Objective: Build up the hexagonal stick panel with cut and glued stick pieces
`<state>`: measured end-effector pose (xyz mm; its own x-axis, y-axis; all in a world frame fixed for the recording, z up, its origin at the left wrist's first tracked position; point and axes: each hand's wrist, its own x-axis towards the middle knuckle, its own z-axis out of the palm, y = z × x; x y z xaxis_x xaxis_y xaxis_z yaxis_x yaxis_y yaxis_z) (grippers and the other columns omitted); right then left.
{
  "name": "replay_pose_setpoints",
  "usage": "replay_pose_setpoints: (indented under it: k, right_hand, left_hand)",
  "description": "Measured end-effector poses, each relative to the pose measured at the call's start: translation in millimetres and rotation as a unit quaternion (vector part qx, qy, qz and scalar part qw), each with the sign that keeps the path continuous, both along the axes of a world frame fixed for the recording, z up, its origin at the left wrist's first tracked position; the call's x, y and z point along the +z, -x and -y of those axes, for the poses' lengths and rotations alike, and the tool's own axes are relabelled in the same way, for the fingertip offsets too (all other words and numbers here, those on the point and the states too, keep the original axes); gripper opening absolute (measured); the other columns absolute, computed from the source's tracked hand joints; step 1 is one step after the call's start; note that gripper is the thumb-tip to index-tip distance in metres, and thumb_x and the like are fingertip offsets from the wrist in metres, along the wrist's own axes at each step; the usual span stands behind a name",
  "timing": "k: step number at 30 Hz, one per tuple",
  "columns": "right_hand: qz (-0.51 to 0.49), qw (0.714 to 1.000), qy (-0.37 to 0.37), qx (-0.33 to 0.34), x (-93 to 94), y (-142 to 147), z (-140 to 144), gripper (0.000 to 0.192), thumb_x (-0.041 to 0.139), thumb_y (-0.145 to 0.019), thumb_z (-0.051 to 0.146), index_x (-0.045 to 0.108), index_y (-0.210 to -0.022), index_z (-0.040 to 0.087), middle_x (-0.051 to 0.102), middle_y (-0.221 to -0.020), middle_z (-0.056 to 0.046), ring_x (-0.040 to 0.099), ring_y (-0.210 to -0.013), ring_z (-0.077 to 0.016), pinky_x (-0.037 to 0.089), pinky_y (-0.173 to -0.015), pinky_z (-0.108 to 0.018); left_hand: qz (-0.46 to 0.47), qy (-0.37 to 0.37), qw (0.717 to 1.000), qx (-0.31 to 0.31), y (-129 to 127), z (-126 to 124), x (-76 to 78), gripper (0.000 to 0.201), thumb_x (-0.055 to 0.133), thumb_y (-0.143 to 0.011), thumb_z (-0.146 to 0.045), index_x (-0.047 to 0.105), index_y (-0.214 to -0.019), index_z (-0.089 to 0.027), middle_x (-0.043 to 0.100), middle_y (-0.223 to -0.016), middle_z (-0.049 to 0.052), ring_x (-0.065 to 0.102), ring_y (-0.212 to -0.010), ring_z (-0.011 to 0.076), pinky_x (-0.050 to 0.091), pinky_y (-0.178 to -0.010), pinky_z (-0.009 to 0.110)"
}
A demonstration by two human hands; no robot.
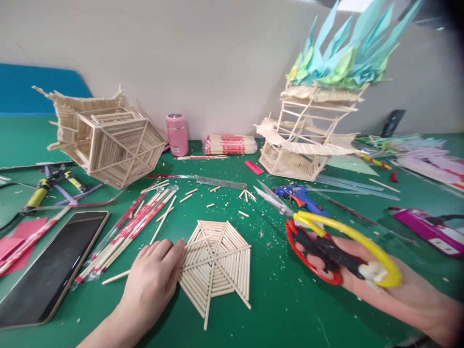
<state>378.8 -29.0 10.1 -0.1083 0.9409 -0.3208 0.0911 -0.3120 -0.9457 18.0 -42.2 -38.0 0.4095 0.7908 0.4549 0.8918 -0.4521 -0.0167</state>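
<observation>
Near the front middle lies a web-patterned panel (232,261) of thin wooden sticks, laid in rings between crossing spokes. My left hand (155,268) is at the panel's left edge, its fingers pressed together on a wooden stick (116,277). One end of that stick shows left of the hand; the other appears to lie over the panel. My right hand (373,275), palm turned up, holds scissors (315,223) with a yellow and a red handle loop and black wrapping. The blades point to the upper left, somewhat blurred.
Two stick-built models (126,152) (308,145) stand behind, the right one topped with paper leaves. Around are a phone (58,266), wrapped chopsticks (134,232), a pink flask (177,135), a blue glue gun (299,197), pliers (39,191) and a purple device (427,229). Stick scraps litter the green table.
</observation>
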Motion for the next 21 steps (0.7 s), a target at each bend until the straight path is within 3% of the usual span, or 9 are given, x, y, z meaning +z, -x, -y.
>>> replay_pose_setpoints:
  k: [2, 6, 12, 16, 21]
  right_hand:
    - [-0.088, 0.995, 0.036, 0.019, -0.3, 12.9, -1.9, 0.033, 0.049, -0.079, 0.044, 0.059, -0.105, 0.027, 0.065, -0.087, -0.008, 0.061, -0.067, -0.0213, 0.054, -0.062, -0.037]
    - [-0.122, 0.992, -0.021, 0.020, -7.1, 38.3, -15.3, 0.027, 0.055, -0.077, 0.040, 0.058, -0.100, 0.027, 0.054, -0.078, -0.003, 0.050, -0.059, -0.0146, 0.047, -0.054, -0.029]
    - [-0.045, 0.985, -0.155, -0.057, -28.7, 62.3, -29.5, 0.035, 0.069, -0.067, 0.037, 0.057, -0.097, 0.026, 0.048, -0.078, 0.001, 0.044, -0.058, -0.0108, 0.041, -0.050, -0.025]
    - [0.003, 0.987, -0.155, -0.042, -29.1, 71.1, -24.0, 0.038, 0.069, -0.064, 0.031, 0.054, -0.098, 0.026, 0.046, -0.076, 0.003, 0.044, -0.061, -0.0117, 0.041, -0.050, -0.024]
    - [0.048, 0.989, -0.138, -0.021, -24.4, 76.1, -18.2, 0.047, 0.071, -0.058, 0.029, 0.051, -0.101, 0.027, 0.046, -0.075, 0.003, 0.044, -0.056, -0.0111, 0.042, -0.044, -0.023]
  left_hand:
    - [-0.002, -0.005, 1.000, -0.001, -0.7, -0.3, 0.9, 0.026, 0.034, -0.090, -0.020, 0.058, -0.097, -0.013, 0.057, -0.067, 0.003, 0.055, -0.058, 0.0165, 0.043, -0.053, 0.028]
    - [0.000, -0.008, 1.000, -0.003, -1.9, -0.5, 2.3, 0.026, 0.035, -0.090, -0.020, 0.058, -0.097, -0.012, 0.057, -0.066, 0.003, 0.055, -0.058, 0.0170, 0.043, -0.052, 0.029]
    - [0.017, 0.006, 1.000, -0.004, -0.1, 0.5, 4.6, 0.024, 0.036, -0.090, -0.020, 0.058, -0.097, -0.012, 0.058, -0.067, 0.004, 0.056, -0.059, 0.0171, 0.043, -0.053, 0.028]
    - [0.033, 0.004, 0.999, -0.018, 1.4, 1.0, 5.4, 0.020, 0.041, -0.089, -0.018, 0.056, -0.100, -0.011, 0.056, -0.067, 0.004, 0.054, -0.060, 0.0173, 0.043, -0.054, 0.028]
    - [0.052, 0.025, 0.993, -0.106, -5.1, 5.4, 6.2, 0.020, 0.044, -0.088, -0.014, 0.050, -0.106, -0.010, 0.059, -0.071, 0.005, 0.052, -0.063, 0.0163, 0.042, -0.061, 0.030]
